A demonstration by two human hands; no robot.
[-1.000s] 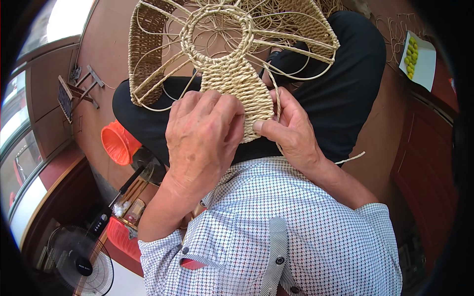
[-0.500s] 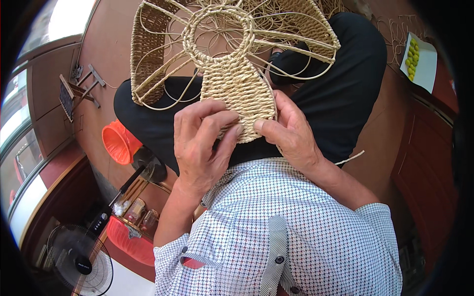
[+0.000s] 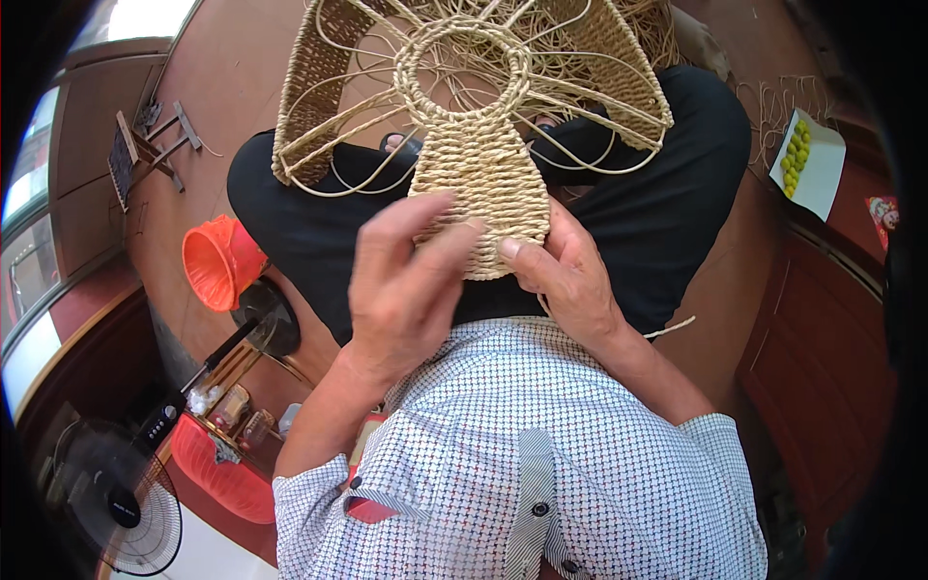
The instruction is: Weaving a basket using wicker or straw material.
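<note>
A woven straw-coloured cord basket piece rests across my lap, with a braided ring [image 3: 462,68] at its centre and a tightly woven flat panel [image 3: 476,164] reaching toward me. My right hand [image 3: 570,275] grips the panel's lower right edge, thumb on top and fingers behind it. Over the panel's lower left side is my left hand [image 3: 401,280], its fingers bent and smeared by motion; whether they pinch a strand does not show. Twisted cord spokes run from the ring to curved woven side walls [image 3: 311,92]. A loose cord end [image 3: 672,327] sticks out past my right wrist.
A heap of loose cord [image 3: 633,34] lies on the floor beyond the basket. At left stand an orange-lined bin [image 3: 215,266], a small wooden stool [image 3: 155,155] and a black fan [image 3: 121,503]. Yellow-green fruit [image 3: 796,155] sits on white paper at right.
The basket piece has shifted slightly to the right in the picture as the view moved. My left fingers have lifted and blurred over the panel; my right hand keeps its grip.
</note>
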